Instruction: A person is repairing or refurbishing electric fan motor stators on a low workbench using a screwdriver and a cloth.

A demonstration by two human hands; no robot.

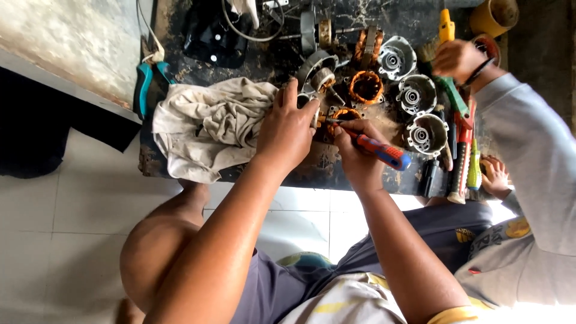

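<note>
**Two hands at a small motor part, much of it hidden**

The left hand (287,131) lies curled over a small metal part, so the part is almost fully covered. The right hand (355,144) is closed around a screwdriver (379,150) with a red and blue handle; its tip points at a copper coil (344,114) just beside the left fingers. A dirty cloth (207,127) lies left of them on the dark surface (312,165). Another person's hand (456,59) reaches in at the right; what it holds is not clear.
</note>
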